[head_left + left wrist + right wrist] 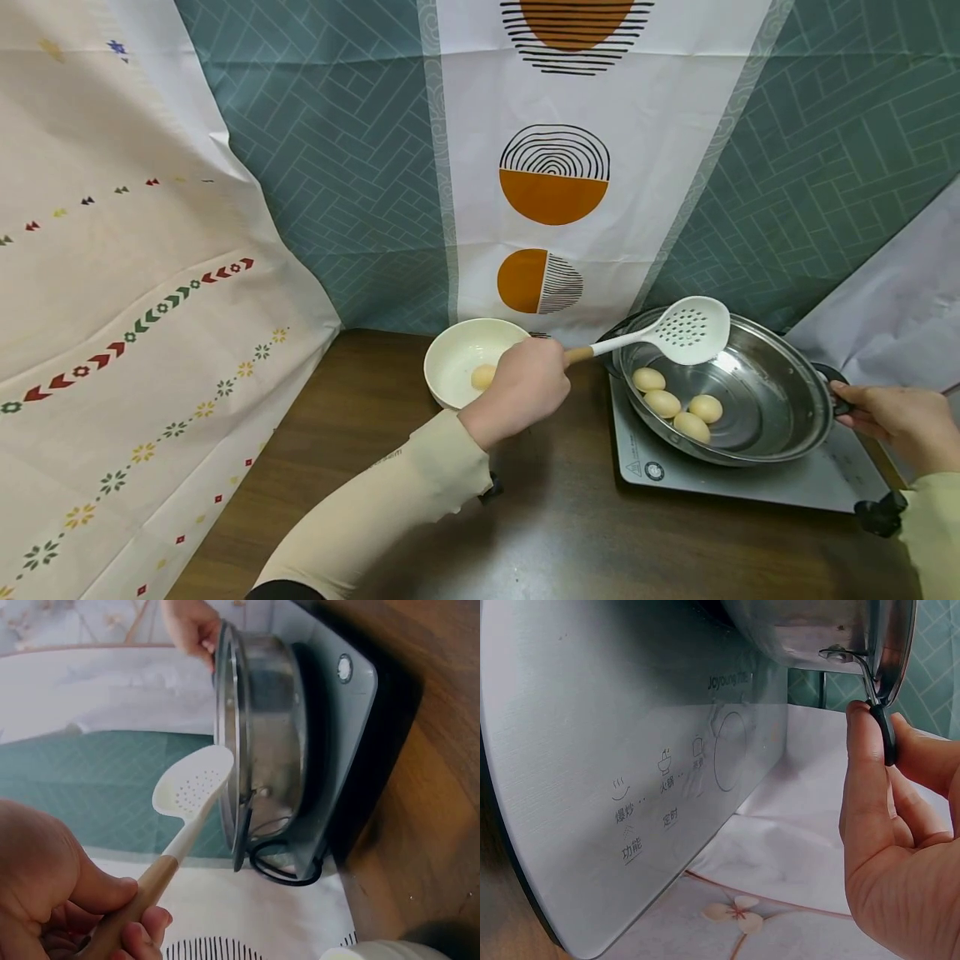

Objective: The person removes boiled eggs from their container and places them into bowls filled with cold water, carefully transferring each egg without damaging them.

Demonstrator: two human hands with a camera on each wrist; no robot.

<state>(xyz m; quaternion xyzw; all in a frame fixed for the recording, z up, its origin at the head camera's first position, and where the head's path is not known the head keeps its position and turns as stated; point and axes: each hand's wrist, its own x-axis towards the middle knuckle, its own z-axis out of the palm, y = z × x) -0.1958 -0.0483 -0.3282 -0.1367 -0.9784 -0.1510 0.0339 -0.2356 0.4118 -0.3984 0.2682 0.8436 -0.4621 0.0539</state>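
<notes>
My left hand [522, 385] grips the wooden handle of a white slotted spoon [690, 332], whose perforated bowl hangs over the pan's far left part with nothing on it. A wide steel pan [780, 408] stands on the cooktop, with several pale eggs [692, 427] gathered at its left side. With thumb and fingers, my right hand [903, 417] pinches the pan's black side handle [885, 733]. Behind my left hand sits a white bowl [457, 350] holding one pale egg [483, 377], partly hidden by the hand.
The grey induction cooktop [652, 454] lies on the right of the brown wooden table [570, 533]. A patterned cloth [555, 200] hangs behind the table, and another printed cloth [165, 275] drapes down the left side. Printed touch controls [664, 784] show on the cooktop's right part.
</notes>
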